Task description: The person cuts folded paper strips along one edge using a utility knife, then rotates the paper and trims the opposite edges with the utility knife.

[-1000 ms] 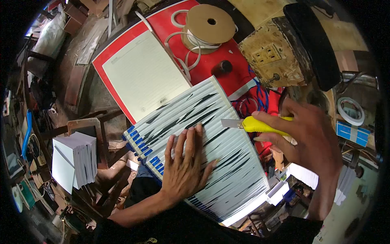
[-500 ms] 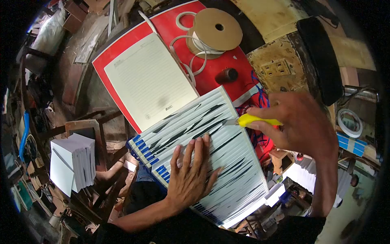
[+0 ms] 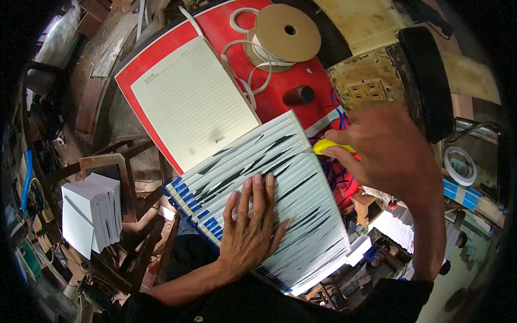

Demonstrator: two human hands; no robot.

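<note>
A broad row of white booklet spines [image 3: 307, 220], streaked with dark marks and edged with blue bits at the left end, lies tilted before me. My left hand [image 3: 250, 229] rests flat on these spines, fingers extended and thumb apart. At their upper right edge, my right hand [image 3: 385, 153] grips a yellow utility knife [image 3: 327, 145]. Its blade lies at the border strip of the row; whether it is cutting cannot be made out. Beyond the spines a lined cream sheet [image 3: 194, 102] lies on a red board [image 3: 210, 24].
On the red surface are a cardboard spool [image 3: 283, 32] with white tape, and a dark cylinder [image 3: 299, 95]. A power outlet [image 3: 366, 90] sits to the right, above a tape roll [image 3: 460, 166]. At left stands a stack of white-covered books [image 3: 91, 212].
My right hand has shifted the knife slightly away from me along the row's edge. The left hand stays on the spines. The whole view has shifted a little.
</note>
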